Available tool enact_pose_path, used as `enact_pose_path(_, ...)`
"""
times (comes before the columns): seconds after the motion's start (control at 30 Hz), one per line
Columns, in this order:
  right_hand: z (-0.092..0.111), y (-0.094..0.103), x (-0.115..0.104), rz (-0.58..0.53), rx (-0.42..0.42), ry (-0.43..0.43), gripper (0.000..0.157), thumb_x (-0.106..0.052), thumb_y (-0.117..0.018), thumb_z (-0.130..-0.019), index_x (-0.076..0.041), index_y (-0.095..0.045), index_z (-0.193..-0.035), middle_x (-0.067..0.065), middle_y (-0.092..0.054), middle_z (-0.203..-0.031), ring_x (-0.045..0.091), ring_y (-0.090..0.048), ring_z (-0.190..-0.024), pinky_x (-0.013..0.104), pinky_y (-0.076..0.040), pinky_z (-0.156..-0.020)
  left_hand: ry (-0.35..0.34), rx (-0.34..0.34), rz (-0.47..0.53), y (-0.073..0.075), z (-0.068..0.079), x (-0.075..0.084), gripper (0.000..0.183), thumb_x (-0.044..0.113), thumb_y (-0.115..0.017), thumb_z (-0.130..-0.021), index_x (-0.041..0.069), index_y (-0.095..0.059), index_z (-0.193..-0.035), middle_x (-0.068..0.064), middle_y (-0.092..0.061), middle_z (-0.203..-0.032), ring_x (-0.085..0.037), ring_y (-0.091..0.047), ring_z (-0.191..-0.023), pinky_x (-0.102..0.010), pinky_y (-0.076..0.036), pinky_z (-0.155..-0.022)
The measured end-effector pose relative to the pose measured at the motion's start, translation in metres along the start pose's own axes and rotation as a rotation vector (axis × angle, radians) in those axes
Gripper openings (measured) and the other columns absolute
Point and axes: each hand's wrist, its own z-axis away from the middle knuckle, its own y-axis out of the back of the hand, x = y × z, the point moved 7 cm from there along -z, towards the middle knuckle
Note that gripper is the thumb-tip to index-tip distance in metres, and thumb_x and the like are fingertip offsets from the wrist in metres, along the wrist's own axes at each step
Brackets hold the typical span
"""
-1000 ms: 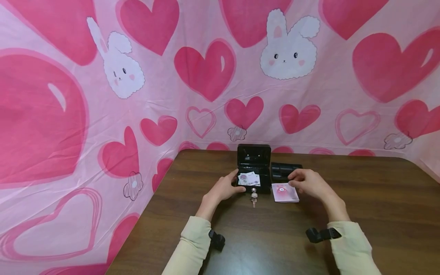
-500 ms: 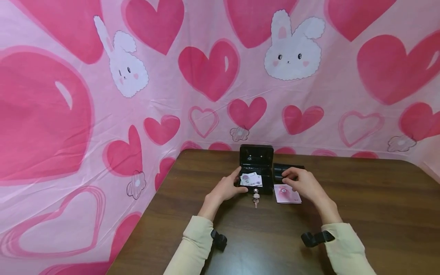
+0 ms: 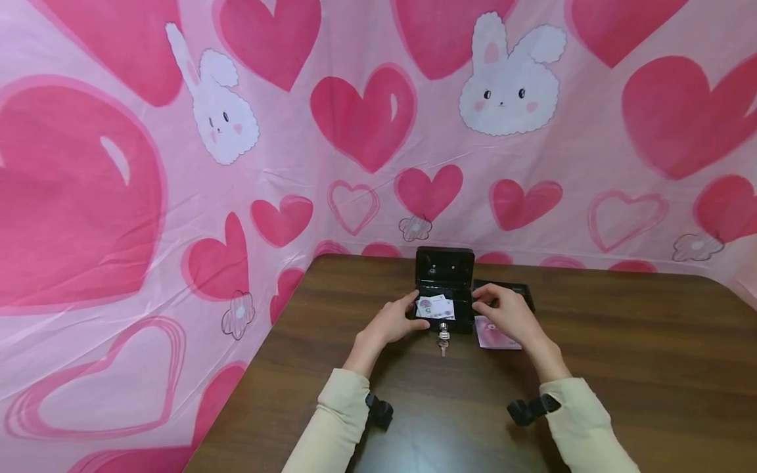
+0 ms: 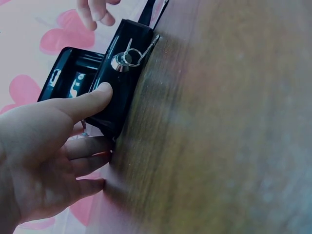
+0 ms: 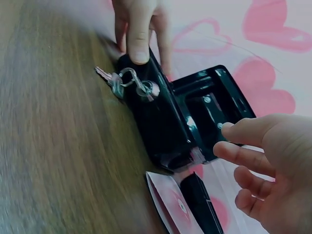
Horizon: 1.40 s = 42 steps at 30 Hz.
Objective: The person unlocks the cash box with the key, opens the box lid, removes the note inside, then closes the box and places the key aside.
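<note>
A small black cash box (image 3: 445, 266) stands on the table with its lid up. Printed paper notes (image 3: 434, 307), one marked 5, lie inside it. From the lock on its front hangs a ring with keys (image 3: 444, 343). My left hand (image 3: 390, 322) grips the box's left front corner, the thumb (image 4: 100, 97) on the front face and the other fingers along the side. At the box's right side hovers my right hand (image 3: 511, 316), its fingers loosely bent and nothing between thumb and forefinger in the right wrist view. Below it lies a pink printed paper square (image 3: 495, 338), partly covered.
A black glossy item (image 3: 524, 293), its kind unclear, lies right of the box, partly behind my right hand. The brown wooden table (image 3: 639, 341) ends at a pink cloth backdrop (image 3: 437, 144) with hearts and rabbits. Each wrist wears a black strap device (image 3: 380, 412).
My right hand has moved left from above the pink paper to the box's right side. The left hand keeps its grip on the box. The head view has shifted slightly.
</note>
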Motion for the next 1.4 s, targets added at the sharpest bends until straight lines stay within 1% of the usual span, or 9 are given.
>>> enact_pose_path(0.17,-0.007,-0.007,-0.004,-0.010,-0.017,0.003,0.027,-0.019,-0.067,-0.094,-0.004,-0.067,-0.117,0.015,-0.073,-0.105,0.018,-0.058,-0.077,0.030,-0.048,-0.068,0.002,-0.004,0.009,0.000,-0.001,0.000,0.081,0.045,-0.070,-0.090,0.020,-0.032,-0.157,-0.013,-0.055,-0.146,-0.027,-0.051,-0.136,-0.049,-0.039,-0.114)
enact_pose_path(0.33,-0.014,-0.013,-0.006,-0.016,-0.012,0.022,0.027,-0.018,-0.068,-0.093,-0.003,-0.068,-0.116,0.015,-0.074,-0.102,0.018,-0.058,-0.075,0.031,-0.047,-0.068,0.007,-0.007,0.001,0.000,0.000,-0.001,0.078,0.044,-0.069,-0.090,0.019,-0.034,-0.156,-0.013,-0.055,-0.146,-0.027,-0.052,-0.135,-0.049,-0.040,-0.113)
enact_pose_path(0.5,-0.018,-0.020,-0.008,-0.021,-0.013,0.028,0.026,-0.017,-0.068,-0.093,-0.003,-0.068,-0.115,0.013,-0.074,-0.100,0.019,-0.059,-0.077,0.032,-0.048,-0.071,0.017,-0.009,0.007,0.000,0.001,-0.003,0.078,0.044,-0.069,-0.090,0.020,-0.034,-0.156,-0.013,-0.055,-0.145,-0.027,-0.052,-0.134,-0.049,-0.040,-0.113)
enact_pose_path(0.73,-0.025,-0.032,-0.014,-0.016,-0.031,0.063,0.025,-0.015,-0.069,-0.091,-0.001,-0.070,-0.112,0.012,-0.074,-0.093,0.021,-0.063,-0.081,0.036,-0.050,-0.075,0.021,-0.009,0.006,0.000,0.001,-0.003,0.078,0.043,-0.070,-0.090,0.021,-0.035,-0.156,-0.012,-0.056,-0.145,-0.027,-0.053,-0.133,-0.051,-0.041,-0.112)
enact_pose_path(0.97,-0.029,-0.040,-0.018,0.000,-0.072,0.048,0.026,-0.015,-0.069,-0.090,-0.001,-0.070,-0.112,0.012,-0.074,-0.094,0.026,-0.065,-0.089,0.045,-0.053,-0.083,0.013,-0.009,-0.001,0.000,0.001,-0.002,0.077,0.043,-0.070,-0.090,0.021,-0.035,-0.155,-0.012,-0.056,-0.145,-0.027,-0.053,-0.133,-0.050,-0.040,-0.112)
enact_pose_path(1.13,-0.032,-0.043,-0.017,0.034,-0.110,0.033,0.026,-0.017,-0.069,-0.091,-0.002,-0.071,-0.112,0.012,-0.074,-0.094,0.023,-0.064,-0.086,0.045,-0.055,-0.082,0.016,-0.011,-0.004,0.000,0.001,-0.002,0.077,0.043,-0.070,-0.090,0.022,-0.035,-0.156,-0.012,-0.055,-0.146,-0.027,-0.052,-0.134,-0.051,-0.040,-0.112)
enact_pose_path(1.23,-0.034,-0.046,-0.016,0.057,-0.131,0.010,0.027,-0.019,-0.070,-0.091,-0.003,-0.071,-0.112,0.012,-0.074,-0.096,0.024,-0.064,-0.087,0.046,-0.056,-0.084,0.017,-0.012,-0.005,0.000,0.001,-0.002,0.078,0.044,-0.070,-0.090,0.022,-0.035,-0.156,-0.011,-0.055,-0.146,-0.027,-0.052,-0.134,-0.051,-0.041,-0.112)
enact_pose_path(1.3,-0.034,-0.047,-0.015,0.084,-0.143,-0.013,0.028,-0.021,-0.070,-0.091,-0.005,-0.071,-0.113,0.012,-0.074,-0.099,0.027,-0.061,-0.093,0.047,-0.053,-0.089,0.015,-0.011,-0.004,0.000,0.001,-0.001,0.077,0.044,-0.070,-0.090,0.022,-0.035,-0.156,-0.012,-0.055,-0.146,-0.026,-0.053,-0.134,-0.051,-0.041,-0.112)
enact_pose_path(1.4,-0.035,-0.050,-0.015,0.137,-0.159,-0.043,0.031,-0.026,-0.070,-0.091,-0.008,-0.071,-0.116,0.011,-0.074,-0.103,0.029,-0.054,-0.101,0.052,-0.044,-0.096,0.010,-0.009,-0.001,0.000,0.001,-0.001,0.077,0.044,-0.070,-0.090,0.021,-0.035,-0.156,-0.012,-0.055,-0.146,-0.026,-0.053,-0.133,-0.050,-0.041,-0.112)
